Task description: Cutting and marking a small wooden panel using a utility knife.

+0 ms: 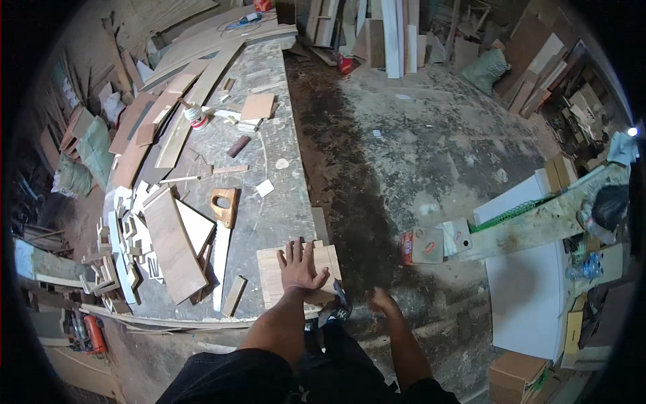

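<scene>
My left hand (299, 269) lies with its fingers spread on a pale wooden board (270, 286) at the table's near right corner, pressing it flat. The board has narrower strips along its right side. Just off that side, my right hand (385, 302) is closed, with a dark hammer (340, 293) whose head is beside the board's edge. The hammer's handle is hard to make out against the dark floor. Left of the board lie a short wood block (234, 296) and a handsaw (224, 210) with a wooden handle, its blade toward me.
The table (269, 209) also bears a large plywood piece (173, 242), white offcuts (138, 202), a glue bottle (195, 116) and long planks (202, 101). Right of it, on the floor, stand a square tin (426, 246), a white panel (525, 289) and a cardboard box (517, 377).
</scene>
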The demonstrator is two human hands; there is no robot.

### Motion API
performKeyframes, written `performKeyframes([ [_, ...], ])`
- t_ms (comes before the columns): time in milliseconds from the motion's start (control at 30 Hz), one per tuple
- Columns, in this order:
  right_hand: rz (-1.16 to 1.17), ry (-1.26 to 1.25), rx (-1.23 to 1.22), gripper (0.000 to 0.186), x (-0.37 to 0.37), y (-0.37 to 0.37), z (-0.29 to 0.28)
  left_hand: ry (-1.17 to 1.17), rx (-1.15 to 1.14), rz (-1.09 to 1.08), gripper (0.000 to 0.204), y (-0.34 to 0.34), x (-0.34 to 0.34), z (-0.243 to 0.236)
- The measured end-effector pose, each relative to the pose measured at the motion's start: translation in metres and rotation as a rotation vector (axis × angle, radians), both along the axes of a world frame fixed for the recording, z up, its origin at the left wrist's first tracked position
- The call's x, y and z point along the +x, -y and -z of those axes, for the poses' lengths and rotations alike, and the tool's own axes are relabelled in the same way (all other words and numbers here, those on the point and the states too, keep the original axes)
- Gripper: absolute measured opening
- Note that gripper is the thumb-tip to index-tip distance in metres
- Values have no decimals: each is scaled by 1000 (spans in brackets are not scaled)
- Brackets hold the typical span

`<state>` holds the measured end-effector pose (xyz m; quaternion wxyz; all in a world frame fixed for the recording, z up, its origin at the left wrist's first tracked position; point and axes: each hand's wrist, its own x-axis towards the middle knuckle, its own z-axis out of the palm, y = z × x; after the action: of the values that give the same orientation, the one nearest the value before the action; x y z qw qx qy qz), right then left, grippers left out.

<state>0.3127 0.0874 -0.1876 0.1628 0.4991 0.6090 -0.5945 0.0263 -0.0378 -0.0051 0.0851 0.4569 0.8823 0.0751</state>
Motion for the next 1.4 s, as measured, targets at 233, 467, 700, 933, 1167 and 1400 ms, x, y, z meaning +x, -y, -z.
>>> performKeyframes([
  [233, -91, 65, -37, 45, -126, -14, -264, 63, 109, 47, 96, -19, 18, -19],
  [467, -318, 180, 407, 26, -135, 29, -233, 89, 241, 149, 106, -10, 11, -13],
  [700, -404, 247, 686, 27, -135, 35, -183, 8, -99, 508, 135, 9, -4, -42],
  [933, -395, 258, 662, 27, -130, 45, -166, -21, -107, 510, 140, 15, -2, -28],
  [1167, -213, 282, 702, 37, -127, 75, -238, 16, -26, 464, 137, 12, -3, -28],
  [1400, -323, 231, 643, 31, -116, 72, -242, 71, -24, 474, 136, 8, -2, -31],
])
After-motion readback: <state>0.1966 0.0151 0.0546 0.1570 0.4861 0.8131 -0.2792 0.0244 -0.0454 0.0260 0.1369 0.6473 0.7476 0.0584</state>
